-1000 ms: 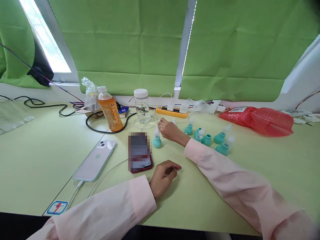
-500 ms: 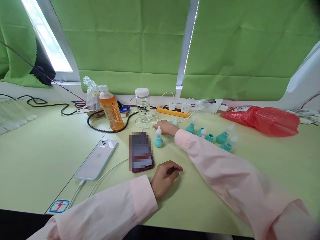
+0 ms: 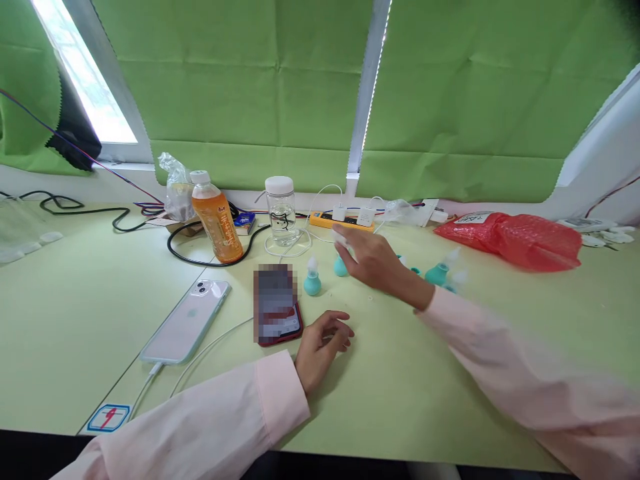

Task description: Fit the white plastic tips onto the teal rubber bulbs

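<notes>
My right hand [image 3: 370, 257] is over a teal bulb nasal aspirator [image 3: 341, 267], thumb and forefinger closed around its whitish tip; the fingers hide part of the tip. To its left, a second aspirator [image 3: 313, 283] stands upright, its clear tip pointing up. More teal aspirators [image 3: 437, 274] lie or stand behind and right of my right wrist, some partly covered by it. Nearer to me, my left hand [image 3: 323, 347] rests on the table with loosely bent, parted fingers and holds nothing. A red-cased phone [image 3: 280, 330] with a blurred-out screen lies just left of it.
A pale phone [image 3: 185, 323] lies left with a charging cable attached. An orange drink bottle [image 3: 219, 223] and a clear water jar [image 3: 281, 217] stand at the back. Behind my right hand is a yellow power strip [image 3: 320, 220]. A red plastic bag [image 3: 530, 240] lies at right.
My right hand has risen from beside the aspirators and now pinches one by its tip. The fingers of my left hand have spread slightly. The view has shifted a little.
</notes>
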Action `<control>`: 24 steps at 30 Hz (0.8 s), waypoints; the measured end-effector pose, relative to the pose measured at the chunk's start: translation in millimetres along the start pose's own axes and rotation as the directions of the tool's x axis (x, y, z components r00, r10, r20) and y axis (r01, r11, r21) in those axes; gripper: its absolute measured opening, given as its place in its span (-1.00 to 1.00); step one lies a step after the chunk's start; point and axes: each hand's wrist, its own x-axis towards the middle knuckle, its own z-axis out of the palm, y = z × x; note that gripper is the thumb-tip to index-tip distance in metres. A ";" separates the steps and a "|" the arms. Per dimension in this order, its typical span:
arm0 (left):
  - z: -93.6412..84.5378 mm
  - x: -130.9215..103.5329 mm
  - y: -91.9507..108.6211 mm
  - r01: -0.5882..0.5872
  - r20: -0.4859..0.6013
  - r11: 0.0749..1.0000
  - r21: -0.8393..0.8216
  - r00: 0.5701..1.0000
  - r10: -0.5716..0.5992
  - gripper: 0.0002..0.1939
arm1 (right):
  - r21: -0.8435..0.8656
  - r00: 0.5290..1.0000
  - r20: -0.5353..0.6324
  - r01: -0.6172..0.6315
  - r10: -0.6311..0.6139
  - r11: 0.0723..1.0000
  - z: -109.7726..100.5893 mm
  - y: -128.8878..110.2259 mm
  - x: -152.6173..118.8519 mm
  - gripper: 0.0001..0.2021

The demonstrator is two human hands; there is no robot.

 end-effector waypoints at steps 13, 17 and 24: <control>0.1 5.0 0.2 -0.020 -0.017 1.000 0.022 1.000 0.020 -0.74 | 0.718 0.914 0.356 -0.402 0.197 0.568 10.9 -26.2 -107.7 -0.79; -1.4 6.3 -0.5 0.014 -0.123 0.988 0.151 0.992 0.004 -0.84 | 0.418 0.938 0.179 -0.344 0.295 0.841 25.0 5.9 -110.4 -0.69; -2.1 5.5 -1.2 0.053 -0.081 0.970 0.238 0.996 -0.034 -0.83 | 0.028 0.909 0.292 -0.318 0.297 0.948 41.3 24.6 -112.3 -0.72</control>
